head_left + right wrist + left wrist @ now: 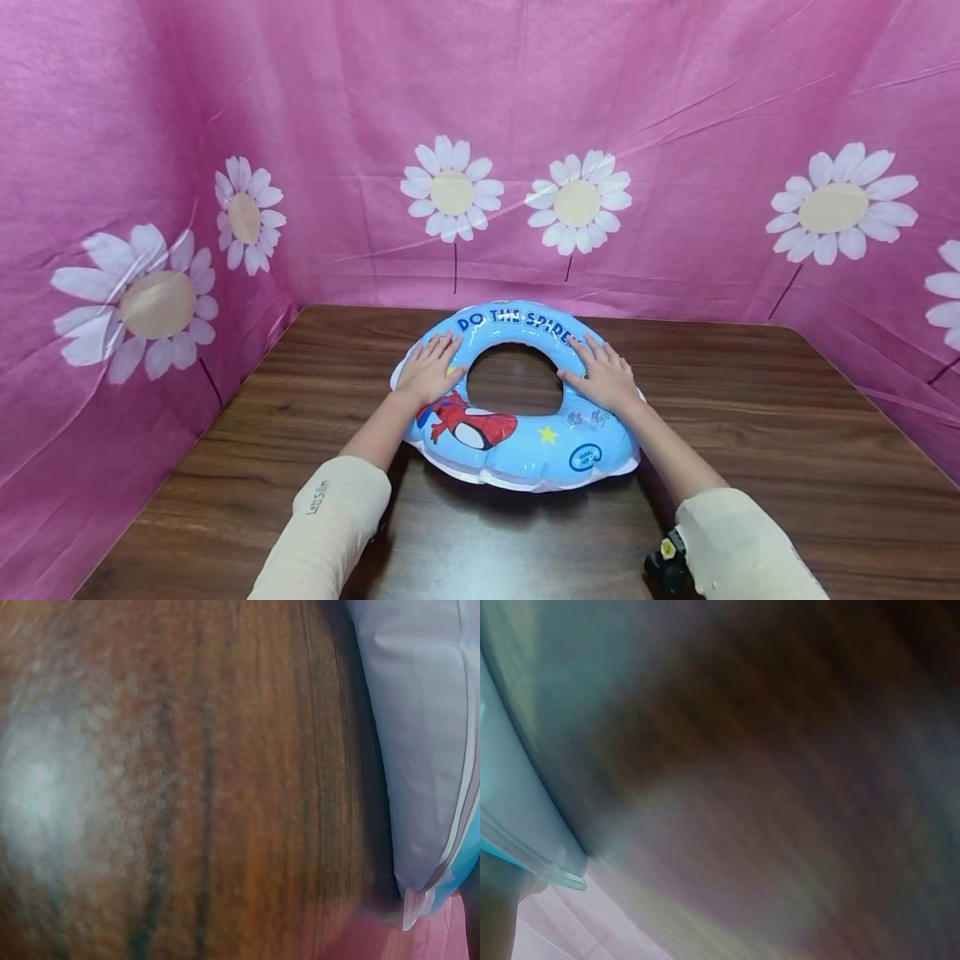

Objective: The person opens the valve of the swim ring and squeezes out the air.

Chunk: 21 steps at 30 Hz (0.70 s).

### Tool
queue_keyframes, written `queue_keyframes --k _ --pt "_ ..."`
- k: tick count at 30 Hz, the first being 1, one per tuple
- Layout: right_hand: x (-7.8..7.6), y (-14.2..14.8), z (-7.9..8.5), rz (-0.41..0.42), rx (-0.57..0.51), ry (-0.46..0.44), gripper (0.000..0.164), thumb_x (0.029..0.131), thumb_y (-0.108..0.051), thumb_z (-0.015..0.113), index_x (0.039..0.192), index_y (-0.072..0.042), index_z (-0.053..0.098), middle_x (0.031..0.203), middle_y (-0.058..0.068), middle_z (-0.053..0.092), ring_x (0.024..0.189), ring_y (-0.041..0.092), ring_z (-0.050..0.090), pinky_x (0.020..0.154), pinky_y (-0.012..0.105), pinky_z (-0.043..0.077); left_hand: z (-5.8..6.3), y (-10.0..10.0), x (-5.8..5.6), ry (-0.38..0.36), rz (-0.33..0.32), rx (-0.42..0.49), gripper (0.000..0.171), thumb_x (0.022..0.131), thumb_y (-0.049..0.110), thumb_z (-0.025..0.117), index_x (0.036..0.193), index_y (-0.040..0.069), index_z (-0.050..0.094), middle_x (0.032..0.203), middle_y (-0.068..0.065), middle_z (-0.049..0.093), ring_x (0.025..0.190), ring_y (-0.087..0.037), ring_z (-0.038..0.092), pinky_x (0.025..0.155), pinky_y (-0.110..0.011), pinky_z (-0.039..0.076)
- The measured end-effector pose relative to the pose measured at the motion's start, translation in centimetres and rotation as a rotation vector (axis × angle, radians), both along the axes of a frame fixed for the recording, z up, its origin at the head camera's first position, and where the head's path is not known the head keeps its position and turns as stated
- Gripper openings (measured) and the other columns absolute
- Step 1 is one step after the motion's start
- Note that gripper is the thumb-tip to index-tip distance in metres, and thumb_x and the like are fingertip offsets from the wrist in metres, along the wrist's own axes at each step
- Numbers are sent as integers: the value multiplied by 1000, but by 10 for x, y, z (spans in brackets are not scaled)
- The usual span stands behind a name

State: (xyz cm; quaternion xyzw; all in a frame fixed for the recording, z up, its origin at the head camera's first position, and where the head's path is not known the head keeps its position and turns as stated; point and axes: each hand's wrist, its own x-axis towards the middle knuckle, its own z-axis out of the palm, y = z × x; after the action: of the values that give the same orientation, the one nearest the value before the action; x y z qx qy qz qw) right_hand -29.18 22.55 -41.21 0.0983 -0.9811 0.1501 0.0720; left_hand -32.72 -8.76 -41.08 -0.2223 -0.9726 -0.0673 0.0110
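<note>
A blue inflatable swim ring with a red cartoon figure and lettering lies on the wooden table in the head view. My left hand rests on the ring's left side, fingers extended toward the far rim. On the opposite side my right hand rests with spread, straight fingers. The left wrist view catches the ring's pale underside at its left edge, with much of that view blurred. In the right wrist view the white underside and seam of the ring show along the right edge.
The brown wooden table extends to both sides and in front of the ring. A pink cloth printed with white daisies hangs around its back and sides. A small black device sits at the right sleeve.
</note>
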Motion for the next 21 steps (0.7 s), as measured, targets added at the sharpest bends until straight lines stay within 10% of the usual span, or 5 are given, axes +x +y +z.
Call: queue_keyframes --k 21 --pt "0 0 0 -6 -10 -18 72 89 -54 45 146 -15 24 149 17 15 131 47 11 97 66 12 -1 0 0 3 -6 24 63 96 49 28 149 17 15 153 -4 8 138 -22 3 108 -42 2"
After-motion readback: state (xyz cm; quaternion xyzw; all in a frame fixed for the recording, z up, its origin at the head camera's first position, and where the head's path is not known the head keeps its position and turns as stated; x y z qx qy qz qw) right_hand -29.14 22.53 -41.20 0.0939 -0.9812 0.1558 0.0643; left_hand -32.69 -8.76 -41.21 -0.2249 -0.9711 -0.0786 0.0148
